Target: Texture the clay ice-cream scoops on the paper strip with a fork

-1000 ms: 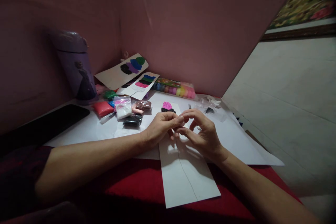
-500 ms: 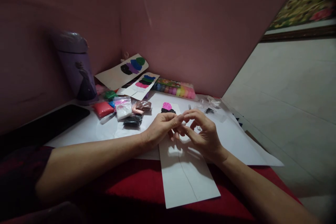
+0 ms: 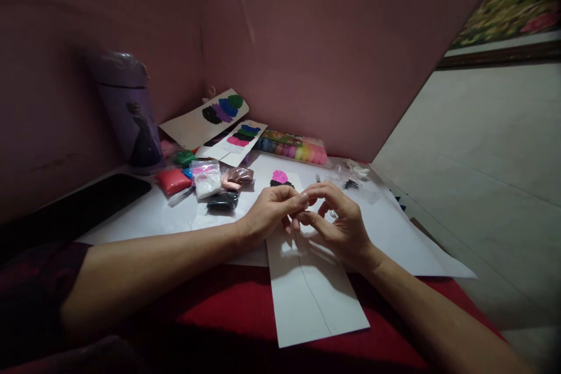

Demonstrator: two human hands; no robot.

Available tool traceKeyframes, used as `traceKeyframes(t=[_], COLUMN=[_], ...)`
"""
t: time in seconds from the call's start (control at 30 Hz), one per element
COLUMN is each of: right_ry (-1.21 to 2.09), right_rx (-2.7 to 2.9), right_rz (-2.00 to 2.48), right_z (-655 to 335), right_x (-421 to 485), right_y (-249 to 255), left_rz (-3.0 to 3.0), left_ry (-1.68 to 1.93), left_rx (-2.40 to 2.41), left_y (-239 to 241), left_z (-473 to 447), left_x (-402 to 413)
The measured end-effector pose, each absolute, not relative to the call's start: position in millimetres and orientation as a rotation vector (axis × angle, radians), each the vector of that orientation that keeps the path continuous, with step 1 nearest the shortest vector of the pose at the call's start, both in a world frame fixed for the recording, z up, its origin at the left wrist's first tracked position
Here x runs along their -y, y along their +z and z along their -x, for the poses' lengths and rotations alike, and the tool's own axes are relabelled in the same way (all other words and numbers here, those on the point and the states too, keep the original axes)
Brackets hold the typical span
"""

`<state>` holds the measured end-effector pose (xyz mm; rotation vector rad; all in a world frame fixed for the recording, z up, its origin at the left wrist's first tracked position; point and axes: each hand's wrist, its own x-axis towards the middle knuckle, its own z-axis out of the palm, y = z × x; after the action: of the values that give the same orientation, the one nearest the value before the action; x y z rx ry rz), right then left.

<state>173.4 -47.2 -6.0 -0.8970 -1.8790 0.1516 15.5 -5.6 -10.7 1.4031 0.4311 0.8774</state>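
Note:
My left hand point(image 3: 275, 210) and my right hand point(image 3: 339, 219) meet at their fingertips above a white card point(image 3: 313, 292). Thumbs and forefingers of both are pinched together, and whatever sits between them is too small and covered to make out. On the card a thin drawn line runs toward the near edge, and at its far end lie a pink textured patch point(image 3: 280, 177) and a black one point(image 3: 281, 183) partly behind my left hand. A small white lump point(image 3: 333, 214) shows just behind the right fingers.
Bagged clay in red point(image 3: 173, 182), white point(image 3: 207, 182), brown point(image 3: 239, 175) and black point(image 3: 222, 201) lies left. Behind are two colour-patched cards point(image 3: 205, 120), a pack of coloured clay point(image 3: 293, 149) and a purple tumbler point(image 3: 131, 117). A fork point(image 3: 318, 177) and plastic wrapping point(image 3: 350, 184) lie right.
My fingertips have shifted slightly against each other; a small pale bit visible between them earlier is now hidden. The things on the table stay where they were.

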Motion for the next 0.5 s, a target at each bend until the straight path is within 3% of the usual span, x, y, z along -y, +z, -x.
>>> traceKeyframes(t=[0.1, 0.3, 0.5], right_ry=[0.155, 0.227, 0.254], right_rx=[1.843, 1.814, 1.87], right_rz=[0.937, 1.081, 1.184], right_z=[-173, -172, -171], right_x=[48, 47, 47], right_y=[-4, -6, -7], left_rz=[-1.413, -1.315, -1.24], left_ry=[0.924, 1.404, 1.459], left_rx=[-0.45, -0.722, -0.796], left_y=[-10, -12, -18], left_z=[-16, -18, -19], left_x=[6, -3, -9])
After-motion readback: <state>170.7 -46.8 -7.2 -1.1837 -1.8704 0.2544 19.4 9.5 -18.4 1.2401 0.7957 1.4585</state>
